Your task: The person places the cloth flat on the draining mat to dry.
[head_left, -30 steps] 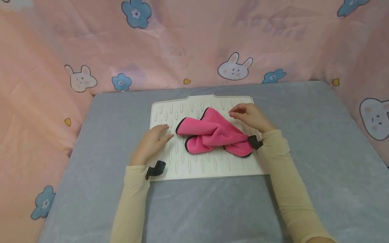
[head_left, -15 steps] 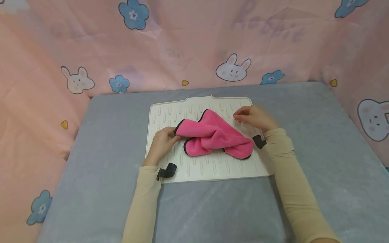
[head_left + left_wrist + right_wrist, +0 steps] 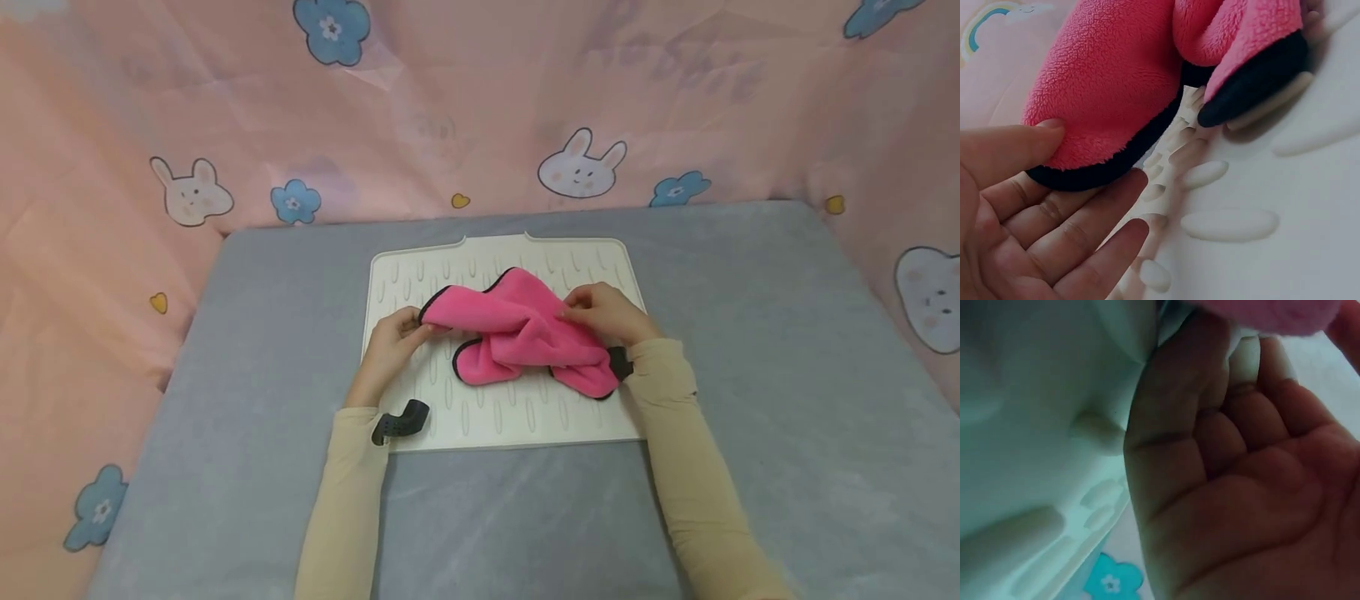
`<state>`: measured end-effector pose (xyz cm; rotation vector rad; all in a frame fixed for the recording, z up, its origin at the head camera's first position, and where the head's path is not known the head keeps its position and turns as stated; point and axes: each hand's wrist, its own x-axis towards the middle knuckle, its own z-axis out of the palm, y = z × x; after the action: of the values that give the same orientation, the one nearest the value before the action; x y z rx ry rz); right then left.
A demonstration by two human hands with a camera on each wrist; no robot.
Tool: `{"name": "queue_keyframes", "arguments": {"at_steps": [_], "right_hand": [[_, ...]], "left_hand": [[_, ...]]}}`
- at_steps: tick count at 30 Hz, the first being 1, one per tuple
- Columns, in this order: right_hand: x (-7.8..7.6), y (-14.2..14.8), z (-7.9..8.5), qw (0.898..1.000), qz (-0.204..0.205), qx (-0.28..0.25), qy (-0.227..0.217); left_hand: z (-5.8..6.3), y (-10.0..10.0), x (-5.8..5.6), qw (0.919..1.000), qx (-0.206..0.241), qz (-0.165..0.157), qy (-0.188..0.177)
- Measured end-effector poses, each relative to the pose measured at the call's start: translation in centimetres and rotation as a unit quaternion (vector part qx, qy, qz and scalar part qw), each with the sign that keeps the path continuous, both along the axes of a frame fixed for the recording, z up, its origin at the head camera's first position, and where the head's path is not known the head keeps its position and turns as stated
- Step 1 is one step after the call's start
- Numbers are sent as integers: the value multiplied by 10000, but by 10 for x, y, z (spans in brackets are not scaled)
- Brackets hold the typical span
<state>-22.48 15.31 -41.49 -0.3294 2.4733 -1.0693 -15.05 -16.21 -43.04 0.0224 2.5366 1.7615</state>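
A crumpled pink plush cloth point(image 3: 517, 321) with black edging lies across the white ridged mat point(image 3: 450, 421). My left hand point(image 3: 390, 350) pinches the cloth's left corner, thumb on top and fingers beneath; the left wrist view shows this corner point(image 3: 1107, 94) raised off the mat, the lower fingers spread out. At the cloth's upper right edge, my right hand point(image 3: 611, 312) pinches the fabric between thumb and fingers. In the right wrist view the palm point(image 3: 1254, 481) faces the camera, and a bit of pink cloth point(image 3: 1279, 312) shows at the fingertips.
The mat lies on a grey cloth-covered table point(image 3: 517, 517). Behind and at the sides hangs a pink curtain point(image 3: 450, 83) printed with rabbits and flowers. Black wrist mounts point(image 3: 402, 421) stick out at both cuffs.
My left hand has moved right to the cloth's left corner and lifted it slightly. My right hand, at first apart from the cloth, has come down and left to grip its right edge.
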Motion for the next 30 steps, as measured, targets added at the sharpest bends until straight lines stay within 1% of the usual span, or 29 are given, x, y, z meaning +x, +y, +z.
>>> {"name": "queue_keyframes", "arguments": {"at_steps": [3, 6, 10, 12, 13, 15, 18, 20, 22, 23, 25, 27, 28, 30], "right_hand": [[4, 7, -1, 9987, -189, -473, 76], [8, 18, 2, 9946, -399, -933, 203], [12, 32, 5, 9891, -775, -1213, 311], [14, 36, 8, 9872, -885, -1288, 325], [15, 37, 9, 9868, -894, -1308, 325], [17, 38, 11, 9869, -871, -1333, 276], [18, 37, 17, 9912, -537, -1206, 115], [19, 35, 20, 9939, -244, -1074, -88], [19, 34, 21, 9942, 16, -1007, -381], [19, 34, 21, 9931, 99, -1029, -550], [19, 34, 20, 9906, 115, -1084, -830], [19, 33, 19, 9888, 113, -1093, -1008], [19, 32, 18, 9882, 148, -1074, -1081], [18, 31, 18, 9887, 287, -925, -1143]], "left_hand": [[2, -1, 1, 9993, 346, 77, -73], [3, -5, 1, 9962, 787, 341, -132], [5, -10, 1, 9861, 1491, 694, -248], [6, -12, 1, 9814, 1686, 873, -288], [6, -13, 1, 9802, 1703, 965, -293], [7, -15, 1, 9805, 1579, 1138, -271], [8, -20, 2, 9833, 1211, 1344, -176], [8, -23, 3, 9854, 909, 1436, -127], [8, -26, 3, 9862, 656, 1512, -150], [8, -28, 4, 9860, 580, 1555, -184], [8, -31, 5, 9859, 444, 1589, -273], [8, -34, 6, 9870, 374, 1515, -381], [8, -35, 6, 9883, 358, 1418, -440], [9, -39, 7, 9920, 271, 1081, -598]]}}
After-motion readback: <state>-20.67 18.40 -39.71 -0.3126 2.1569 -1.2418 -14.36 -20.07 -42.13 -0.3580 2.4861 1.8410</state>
